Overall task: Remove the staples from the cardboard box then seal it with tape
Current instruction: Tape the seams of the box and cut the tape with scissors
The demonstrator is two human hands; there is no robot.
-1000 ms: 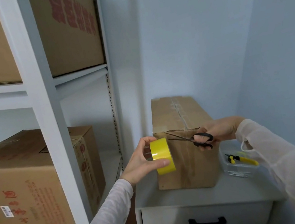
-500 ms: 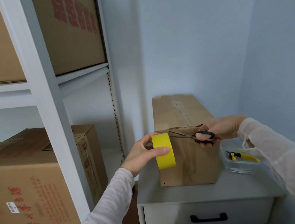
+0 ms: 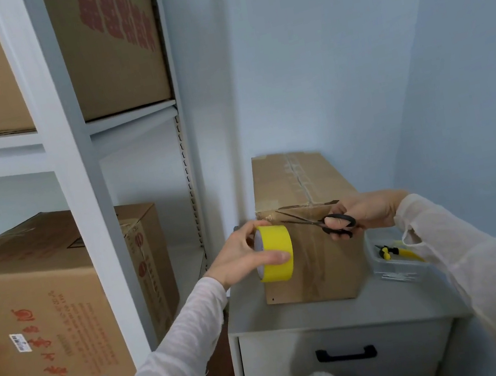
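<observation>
A long brown cardboard box lies on a grey cabinet, with clear tape along its top seam and down its near end. My left hand grips a yellow tape roll at the box's near left corner. My right hand holds black-handled scissors, blades parted and pointing left at the strip of tape near the box's top front edge.
A clear plastic tray with a yellow-handled tool sits right of the box. White shelving on the left holds large printed cardboard boxes. Blue walls close in behind and to the right. The cabinet drawer has a black handle.
The tape roll and my left hand rose slightly toward the box's top corner. The scissors stay at the tape strip with their blades open.
</observation>
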